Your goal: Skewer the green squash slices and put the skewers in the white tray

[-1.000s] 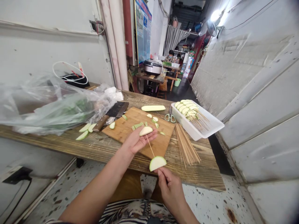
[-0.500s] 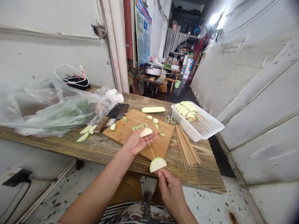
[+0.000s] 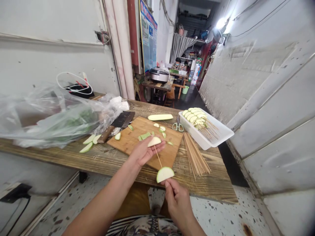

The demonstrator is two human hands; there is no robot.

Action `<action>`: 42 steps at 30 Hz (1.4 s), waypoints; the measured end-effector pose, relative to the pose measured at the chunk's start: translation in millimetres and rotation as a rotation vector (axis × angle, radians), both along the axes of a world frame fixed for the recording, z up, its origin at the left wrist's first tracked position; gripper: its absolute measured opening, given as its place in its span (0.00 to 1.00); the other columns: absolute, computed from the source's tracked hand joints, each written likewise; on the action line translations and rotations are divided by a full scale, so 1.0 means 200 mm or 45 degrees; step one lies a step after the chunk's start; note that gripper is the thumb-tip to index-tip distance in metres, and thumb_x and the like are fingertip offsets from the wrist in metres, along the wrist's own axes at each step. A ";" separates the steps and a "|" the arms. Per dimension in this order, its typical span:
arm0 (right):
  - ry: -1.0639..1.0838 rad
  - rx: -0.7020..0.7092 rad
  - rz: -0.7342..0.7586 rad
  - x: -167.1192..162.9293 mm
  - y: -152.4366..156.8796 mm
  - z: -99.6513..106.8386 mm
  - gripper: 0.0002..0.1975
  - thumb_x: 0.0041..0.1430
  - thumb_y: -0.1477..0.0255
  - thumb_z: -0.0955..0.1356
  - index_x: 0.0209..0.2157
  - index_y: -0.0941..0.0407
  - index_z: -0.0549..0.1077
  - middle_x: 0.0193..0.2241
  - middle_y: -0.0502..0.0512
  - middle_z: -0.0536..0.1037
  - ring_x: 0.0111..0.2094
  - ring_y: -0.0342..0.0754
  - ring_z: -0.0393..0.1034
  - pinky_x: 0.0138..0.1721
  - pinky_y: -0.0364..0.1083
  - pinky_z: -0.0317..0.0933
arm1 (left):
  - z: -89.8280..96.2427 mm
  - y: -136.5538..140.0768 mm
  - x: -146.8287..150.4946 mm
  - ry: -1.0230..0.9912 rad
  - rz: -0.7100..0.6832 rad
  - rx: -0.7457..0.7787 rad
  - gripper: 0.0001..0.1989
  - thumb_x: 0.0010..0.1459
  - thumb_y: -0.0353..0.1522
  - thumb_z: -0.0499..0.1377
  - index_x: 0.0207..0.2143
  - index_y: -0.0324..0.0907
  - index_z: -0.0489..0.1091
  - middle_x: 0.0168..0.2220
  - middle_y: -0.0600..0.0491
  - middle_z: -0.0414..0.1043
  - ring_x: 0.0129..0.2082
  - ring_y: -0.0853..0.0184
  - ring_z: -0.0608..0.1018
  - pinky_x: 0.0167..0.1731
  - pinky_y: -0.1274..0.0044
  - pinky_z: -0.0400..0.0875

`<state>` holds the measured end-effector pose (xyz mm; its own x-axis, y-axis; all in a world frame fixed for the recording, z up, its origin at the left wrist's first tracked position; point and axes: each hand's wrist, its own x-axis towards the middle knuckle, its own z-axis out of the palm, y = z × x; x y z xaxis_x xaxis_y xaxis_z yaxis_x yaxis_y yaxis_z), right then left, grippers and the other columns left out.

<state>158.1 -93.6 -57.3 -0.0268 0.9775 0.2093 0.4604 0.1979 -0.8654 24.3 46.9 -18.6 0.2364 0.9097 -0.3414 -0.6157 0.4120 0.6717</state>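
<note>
My left hand (image 3: 142, 153), palm up over the cutting board (image 3: 134, 139), holds a pale half-moon zucchini slice (image 3: 154, 141) between thumb and fingers. A thin wooden skewer (image 3: 158, 157) runs from that slice back through a larger, green-rimmed zucchini slice (image 3: 165, 174). Below the larger slice, my right hand (image 3: 177, 196) pinches the skewer's near end. Whether the tip is inside the left-hand slice or only touches it, I cannot tell. Green strips (image 3: 144, 136) and small zucchini offcuts (image 3: 162, 129) lie on the board beyond my left hand.
A bundle of skewers (image 3: 196, 155) lies right of the board, near scissors (image 3: 177, 127) and a white tray (image 3: 220, 137) of skewered slices. A long zucchini piece (image 3: 160, 117) lies behind. Leftward are a cleaver (image 3: 124, 119), loose slices (image 3: 89, 139) and a plastic bag (image 3: 59, 114). Someone sits far back.
The view has shifted slightly. A person has come into sight at the far table. Both hands keep nearly the same pose on the slice and skewer.
</note>
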 end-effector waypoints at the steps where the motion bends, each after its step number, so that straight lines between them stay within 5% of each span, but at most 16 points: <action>1: 0.005 -0.003 0.001 0.00 0.00 0.00 0.14 0.63 0.71 0.58 0.29 0.58 0.71 0.22 0.51 0.72 0.22 0.42 0.63 0.22 0.38 0.52 | 0.00 0.00 0.00 0.009 0.001 0.003 0.11 0.61 0.29 0.50 0.37 0.32 0.69 0.33 0.40 0.77 0.35 0.61 0.80 0.40 0.68 0.74; 15: 0.014 0.014 -0.045 -0.02 0.00 0.00 0.15 0.63 0.70 0.58 0.29 0.58 0.72 0.21 0.51 0.72 0.21 0.43 0.63 0.23 0.39 0.54 | 0.01 -0.03 0.04 0.052 -0.014 -0.010 0.09 0.60 0.27 0.51 0.35 0.32 0.70 0.30 0.42 0.77 0.31 0.63 0.80 0.38 0.69 0.75; 42: -0.026 0.122 -0.109 -0.02 0.02 -0.01 0.16 0.63 0.71 0.57 0.28 0.58 0.72 0.19 0.50 0.71 0.20 0.42 0.63 0.22 0.39 0.54 | 0.00 -0.04 0.06 0.034 -0.089 0.014 0.09 0.58 0.29 0.54 0.37 0.32 0.71 0.38 0.39 0.77 0.38 0.58 0.79 0.37 0.67 0.76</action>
